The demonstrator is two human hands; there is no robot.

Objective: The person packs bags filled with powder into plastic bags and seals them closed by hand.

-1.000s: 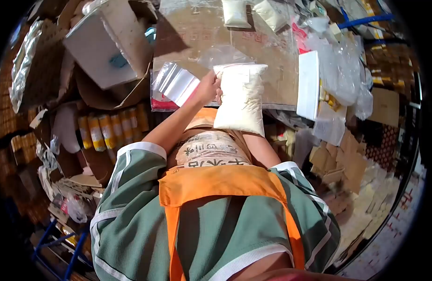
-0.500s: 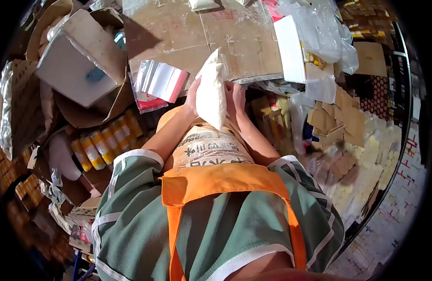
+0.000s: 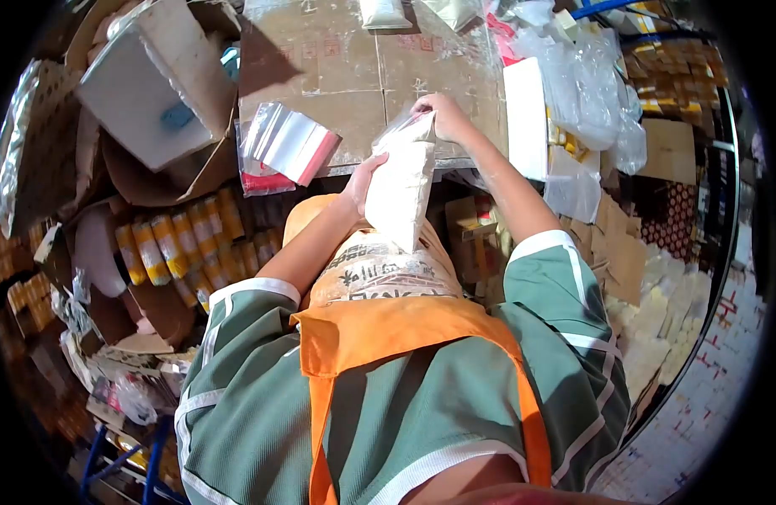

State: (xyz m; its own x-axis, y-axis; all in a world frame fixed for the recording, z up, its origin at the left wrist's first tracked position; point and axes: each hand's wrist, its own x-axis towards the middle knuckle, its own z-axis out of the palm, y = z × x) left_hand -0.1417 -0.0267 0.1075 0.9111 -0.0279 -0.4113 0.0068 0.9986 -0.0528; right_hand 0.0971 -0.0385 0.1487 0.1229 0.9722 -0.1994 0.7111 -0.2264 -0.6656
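Note:
A clear plastic bag filled with white powder (image 3: 398,194) is held up in front of my apron, its top leaning to the right. My left hand (image 3: 362,183) grips its left side, thumb on the front. At its upper corner, my right hand (image 3: 447,119) pinches the bag's top edge with bent fingers; the fingertips are partly hidden. On the left edge of the cardboard-topped table (image 3: 337,67) lies a stack of flat clear bags with red strips (image 3: 289,145).
Two more filled bags, a left one (image 3: 385,13) and a right one (image 3: 452,12), lie at the table's far edge. A white foam box (image 3: 144,101) stands left. White foam (image 3: 524,118) and crumpled plastic (image 3: 586,76) sit right. Yellow-wrapped packs (image 3: 173,244) fill a carton below left.
My right hand has moved from the bag's right side up to its top edge, and my right arm reaches farther out. The bag has turned to show its broad face. The view has shifted slightly.

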